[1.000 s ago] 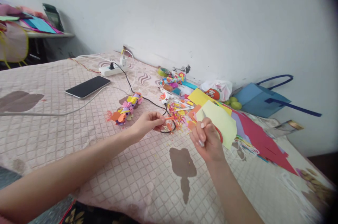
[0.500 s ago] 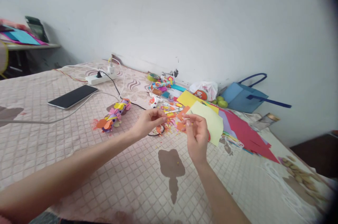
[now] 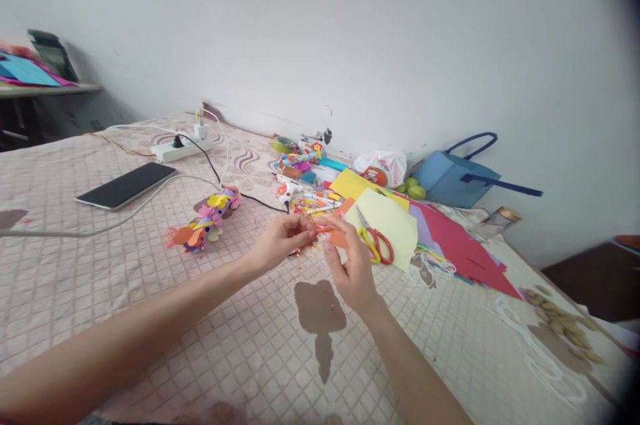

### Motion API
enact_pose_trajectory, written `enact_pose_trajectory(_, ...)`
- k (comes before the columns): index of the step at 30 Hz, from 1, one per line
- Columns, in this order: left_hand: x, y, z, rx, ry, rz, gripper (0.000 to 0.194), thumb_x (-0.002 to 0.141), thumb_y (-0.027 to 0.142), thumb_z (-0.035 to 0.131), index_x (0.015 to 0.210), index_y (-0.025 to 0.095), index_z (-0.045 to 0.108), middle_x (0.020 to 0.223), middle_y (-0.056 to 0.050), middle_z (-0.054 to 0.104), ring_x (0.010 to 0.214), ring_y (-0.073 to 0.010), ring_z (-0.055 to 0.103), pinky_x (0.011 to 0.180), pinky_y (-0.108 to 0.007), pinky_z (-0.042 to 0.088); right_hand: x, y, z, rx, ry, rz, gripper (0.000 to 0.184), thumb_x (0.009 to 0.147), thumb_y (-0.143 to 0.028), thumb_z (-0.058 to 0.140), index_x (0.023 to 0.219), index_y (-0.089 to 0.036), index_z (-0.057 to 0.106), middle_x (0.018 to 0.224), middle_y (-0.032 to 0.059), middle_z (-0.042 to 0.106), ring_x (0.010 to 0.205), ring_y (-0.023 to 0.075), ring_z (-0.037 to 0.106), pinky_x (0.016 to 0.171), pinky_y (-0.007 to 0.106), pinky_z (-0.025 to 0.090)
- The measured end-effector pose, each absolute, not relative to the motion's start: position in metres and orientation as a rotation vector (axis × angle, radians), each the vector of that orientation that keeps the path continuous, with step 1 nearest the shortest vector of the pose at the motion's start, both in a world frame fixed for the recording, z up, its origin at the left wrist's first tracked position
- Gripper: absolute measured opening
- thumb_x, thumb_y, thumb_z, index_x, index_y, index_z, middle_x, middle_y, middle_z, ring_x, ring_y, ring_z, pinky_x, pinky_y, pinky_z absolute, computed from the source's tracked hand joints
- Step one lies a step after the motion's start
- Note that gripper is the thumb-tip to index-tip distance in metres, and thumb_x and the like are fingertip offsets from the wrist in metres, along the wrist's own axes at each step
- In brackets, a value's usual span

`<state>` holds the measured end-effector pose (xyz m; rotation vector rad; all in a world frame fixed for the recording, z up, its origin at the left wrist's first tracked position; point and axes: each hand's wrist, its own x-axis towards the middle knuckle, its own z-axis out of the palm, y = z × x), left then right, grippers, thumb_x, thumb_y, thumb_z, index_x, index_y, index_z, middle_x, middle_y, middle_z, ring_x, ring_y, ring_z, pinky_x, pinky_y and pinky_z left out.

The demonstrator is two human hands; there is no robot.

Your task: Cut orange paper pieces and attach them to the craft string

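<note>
My left hand (image 3: 283,243) is closed in a pinch. A small orange strip (image 3: 326,229), probably paper, sticks out from its fingertips. My right hand (image 3: 353,268) comes up close from the right, thumb and forefinger apart, its stretched fingers reaching over the strip. Whether they touch it I cannot tell. Just right of that hand lie scissors (image 3: 383,246) with red and yellow handles, on a pale yellow sheet (image 3: 393,221). Left of my left hand rests a purple tube (image 3: 213,221) covered with colourful paper petals.
Behind my hands lie a white glue gun (image 3: 287,190), pens and paper scraps. At left are a phone (image 3: 127,186) and a power strip (image 3: 181,149) with cables. Red sheets (image 3: 463,245), white cord (image 3: 435,263), a blue bag (image 3: 453,178) and a jar (image 3: 497,221) stand right.
My right hand has moved left to my left hand, and its pinch has opened. The scissors beside it now show more fully. The whole view has shifted slightly.
</note>
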<state>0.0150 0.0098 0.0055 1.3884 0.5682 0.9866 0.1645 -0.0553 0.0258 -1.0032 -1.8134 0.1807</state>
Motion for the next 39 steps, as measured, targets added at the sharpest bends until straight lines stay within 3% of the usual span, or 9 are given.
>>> enact_pose_trajectory(3, 0.013, 0.010, 0.002, 1.238, 0.578, 0.931, 0.028, 0.070, 0.036, 0.070, 0.077, 0.012, 0.058, 0.067, 0.000, 0.060, 0.057, -0.0079, 0.053, 0.055, -0.020, 0.041, 0.166, -0.057, 0.027, -0.947, -1.723, 0.195, 0.036, 0.089, -0.020, 0.041, 0.126, -0.021, 0.042, 0.125, 0.0112, 0.051, 0.119, 0.0246, 0.046, 0.100, 0.048, 0.037)
enact_pose_trajectory(12, 0.006, 0.013, -0.002, 0.965, 0.483, 0.859, 0.021, 0.072, 0.028, 0.071, 0.077, 0.013, 0.058, 0.072, -0.002, 0.061, 0.064, -0.0087, 0.058, 0.058, -0.020, 0.044, 0.167, -0.053, 0.023, -0.978, -1.791, 0.001, 0.034, 0.087, -0.015, 0.043, 0.120, -0.020, 0.047, 0.115, 0.0102, 0.057, 0.113, 0.0243, 0.049, 0.098, 0.049, 0.038)
enact_pose_trajectory(18, 0.005, 0.012, 0.000, 0.915, 0.461, 0.844, 0.018, 0.074, 0.027, 0.070, 0.078, 0.013, 0.059, 0.073, -0.002, 0.062, 0.063, -0.0092, 0.058, 0.058, -0.021, 0.043, 0.167, -0.054, 0.019, -0.976, -1.754, 0.013, 0.028, 0.088, -0.015, 0.042, 0.113, -0.021, 0.051, 0.094, 0.0070, 0.063, 0.100, 0.0230, 0.056, 0.091, 0.047, 0.043)
enact_pose_trajectory(23, 0.004, 0.011, 0.001, 0.964, 0.448, 0.818, 0.019, 0.073, 0.028, 0.070, 0.077, 0.013, 0.059, 0.072, -0.002, 0.062, 0.062, -0.0086, 0.056, 0.057, -0.020, 0.041, 0.166, -0.055, 0.019, -0.959, -1.681, -0.015, 0.030, 0.088, -0.017, 0.041, 0.116, -0.020, 0.049, 0.111, 0.0109, 0.057, 0.107, 0.0244, 0.053, 0.092, 0.048, 0.042)
enact_pose_trajectory(28, 0.004, 0.009, 0.000, 1.003, 0.438, 0.814, 0.020, 0.072, 0.030, 0.071, 0.077, 0.014, 0.060, 0.072, -0.001, 0.061, 0.062, -0.0079, 0.054, 0.058, -0.020, 0.040, 0.164, -0.056, 0.022, -0.949, -1.831, -0.028, 0.030, 0.087, -0.017, 0.041, 0.115, -0.021, 0.051, 0.108, 0.0092, 0.059, 0.111, 0.0248, 0.050, 0.096, 0.049, 0.039)
enact_pose_trajectory(33, 0.004, 0.009, 0.000, 1.005, 0.456, 0.796, 0.020, 0.072, 0.030, 0.071, 0.076, 0.013, 0.060, 0.072, -0.001, 0.060, 0.061, -0.0071, 0.054, 0.059, -0.020, 0.040, 0.164, -0.055, 0.021, -0.897, -1.801, 0.071, 0.035, 0.089, -0.024, 0.039, 0.123, -0.022, 0.046, 0.122, 0.0106, 0.053, 0.117, 0.0258, 0.047, 0.097, 0.050, 0.038)
enact_pose_trajectory(39, 0.002, 0.009, -0.001, 0.948, 0.435, 0.787, 0.019, 0.073, 0.029, 0.071, 0.079, 0.014, 0.060, 0.075, -0.002, 0.063, 0.063, -0.0081, 0.057, 0.061, -0.021, 0.042, 0.166, -0.054, 0.018, -0.953, -1.727, 0.046, 0.028, 0.089, -0.023, 0.040, 0.114, -0.022, 0.052, 0.100, 0.0085, 0.061, 0.102, 0.0248, 0.054, 0.092, 0.050, 0.042)
